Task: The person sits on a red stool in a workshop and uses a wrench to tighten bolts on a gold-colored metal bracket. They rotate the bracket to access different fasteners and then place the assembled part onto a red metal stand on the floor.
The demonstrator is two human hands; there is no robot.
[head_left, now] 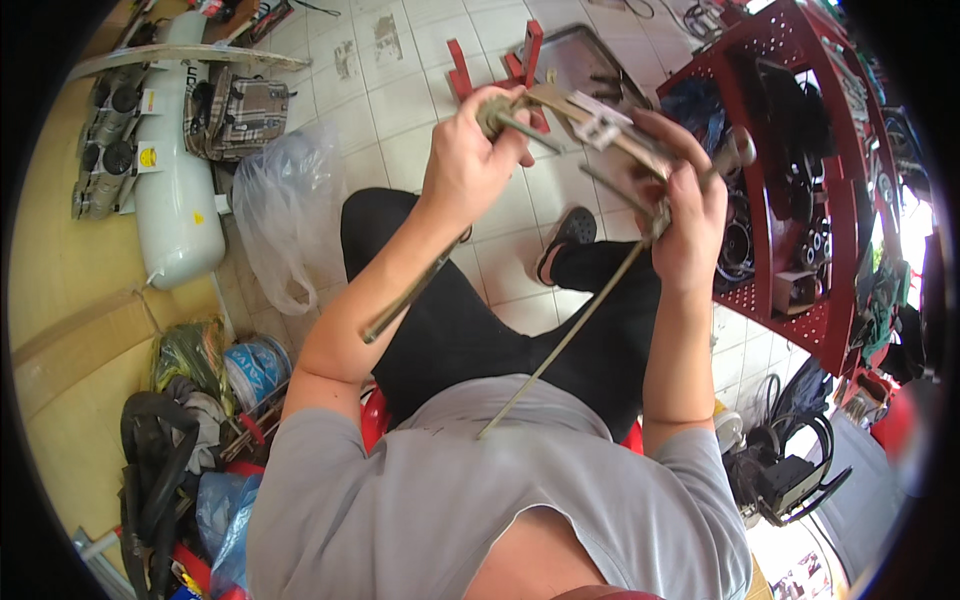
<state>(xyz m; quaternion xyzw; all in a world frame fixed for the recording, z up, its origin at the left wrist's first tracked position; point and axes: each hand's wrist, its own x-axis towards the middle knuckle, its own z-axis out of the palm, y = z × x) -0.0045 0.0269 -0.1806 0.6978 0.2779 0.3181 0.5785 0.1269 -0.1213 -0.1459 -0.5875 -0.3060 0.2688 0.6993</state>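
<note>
Above my lap I hold a metal bar assembly (600, 126) made of flat bars, a small bracket and several rods; its exact kind I cannot make out. My left hand (470, 160) is closed around its left end, thumb against a round metal piece with a short rod (535, 133) sticking out. At its right end my right hand (690, 215) grips the bars, fingers curled over the top. From below the right hand a long thin rod (570, 340) slants down toward my shirt. A darker rod (408, 298) lies across the view of my left forearm; what it joins is unclear.
Red metal stands (525, 65) and a dark tray (590, 65) are on the tiled floor ahead. A red perforated rack (800, 200) with parts stands right. At left are a white cylinder tank (178, 215), a plaid bag (245, 115), a plastic bag (290, 210) and a bucket (255, 370).
</note>
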